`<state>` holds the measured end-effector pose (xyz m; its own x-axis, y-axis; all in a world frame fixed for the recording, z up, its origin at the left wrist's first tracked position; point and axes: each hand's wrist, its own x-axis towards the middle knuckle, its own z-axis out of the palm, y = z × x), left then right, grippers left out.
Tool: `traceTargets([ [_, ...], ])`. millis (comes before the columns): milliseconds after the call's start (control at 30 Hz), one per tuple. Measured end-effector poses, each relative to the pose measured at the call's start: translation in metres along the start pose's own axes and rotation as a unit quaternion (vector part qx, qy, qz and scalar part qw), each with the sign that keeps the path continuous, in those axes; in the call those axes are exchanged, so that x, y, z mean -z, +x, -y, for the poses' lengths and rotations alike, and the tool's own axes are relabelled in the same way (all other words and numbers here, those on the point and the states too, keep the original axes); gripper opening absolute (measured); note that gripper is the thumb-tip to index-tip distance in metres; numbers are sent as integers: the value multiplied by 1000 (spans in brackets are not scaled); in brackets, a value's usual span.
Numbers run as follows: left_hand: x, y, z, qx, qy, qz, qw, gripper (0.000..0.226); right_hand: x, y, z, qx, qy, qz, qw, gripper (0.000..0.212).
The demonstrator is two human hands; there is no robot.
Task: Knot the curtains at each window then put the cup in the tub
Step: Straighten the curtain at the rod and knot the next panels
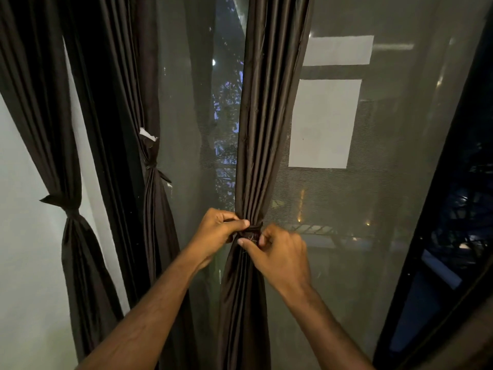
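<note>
— Both at the middle curtain (256,145), gathered into a narrow bunch in front of the window mesh (373,182). Left hand (217,231) pinching one end of the dark tie band (252,232) with thumb and curled fingers; right hand (277,252) pinching the other end just below.

— And the rest?

— Two more curtains to the left (70,206) (153,166), already cinched at the waist. No cup, no tub anywhere in view.

— Likely trouble from here?

— Probably a slipped knot: smooth, glossy cloth, a short band, little to hold on either end. Easing off too soon, and likely a loose bunch spreading again. Pulling hard, perhaps strain higher up, out of view.

— Anything to read?

— Nothing legible. Only a small white tag (148,135) on the second curtain, blank from here.
</note>
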<state>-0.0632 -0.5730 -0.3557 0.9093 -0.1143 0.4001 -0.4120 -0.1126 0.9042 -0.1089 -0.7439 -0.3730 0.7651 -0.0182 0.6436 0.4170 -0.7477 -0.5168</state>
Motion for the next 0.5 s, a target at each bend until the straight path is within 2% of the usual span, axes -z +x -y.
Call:
traceTargets([
  [67, -5, 2, -2, 12, -19, -29, 999, 29, -3, -7, 3, -31, 33, 16, 999, 60],
  [133, -6, 1, -4, 16, -22, -25, 999, 33, -9, -9, 5, -70, 127, 60, 988, 61],
  [233, -4, 0, -11, 11, -1, 50, 999, 43, -12, -3, 3, -115, 229, 80, 963, 60],
  [333, 1, 2, -14, 16, 17, 87, 996, 45, -13, 5, 0, -92, 233, 73, 965, 46],
  [433, 5, -5, -8, 21, -51, 118, 992, 12, -16, 10, -9, -82, 232, 78, 966, 34],
  [500, -1, -9, 3, 30, -128, 112, 985, 21, -16, 15, -21, -88, 220, 74, 969, 34],
])
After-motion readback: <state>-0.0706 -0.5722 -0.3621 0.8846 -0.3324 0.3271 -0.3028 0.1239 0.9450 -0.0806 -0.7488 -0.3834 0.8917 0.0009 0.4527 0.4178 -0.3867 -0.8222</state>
